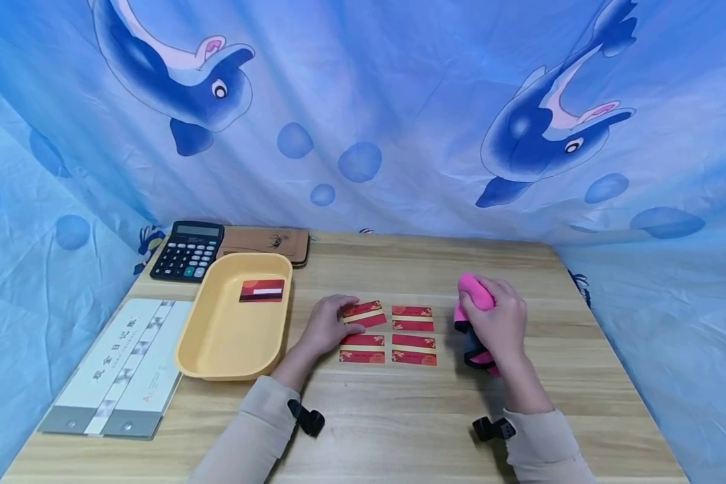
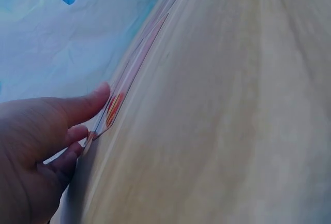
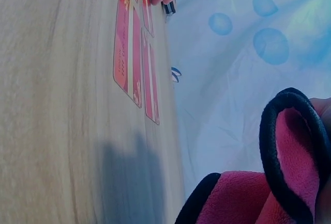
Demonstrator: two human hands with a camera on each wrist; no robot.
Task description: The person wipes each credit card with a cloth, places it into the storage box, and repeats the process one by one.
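Note:
Four red cards with gold bands lie in two rows of two on the table. My left hand (image 1: 328,324) holds the far-left card (image 1: 364,314) by its left end, thumb at the near corner and fingers at the far one. That card is turned slightly out of line with the far-right card (image 1: 413,318), the near-left card (image 1: 361,349) and the near-right card (image 1: 414,350). To the right of them my right hand (image 1: 501,321) grips a bunched pink cloth (image 1: 476,292) with black edging, its folds hanging over the table in the right wrist view.
On the left stands a yellow plastic tray (image 1: 184,353) with another red card (image 1: 262,291) inside. Beyond it are a black calculator (image 1: 189,250) and a brown leather notebook (image 1: 265,243). A white and grey ledger (image 1: 117,366) lies left of the tray. Blue dolphin curtains (image 1: 369,101) enclose the table.

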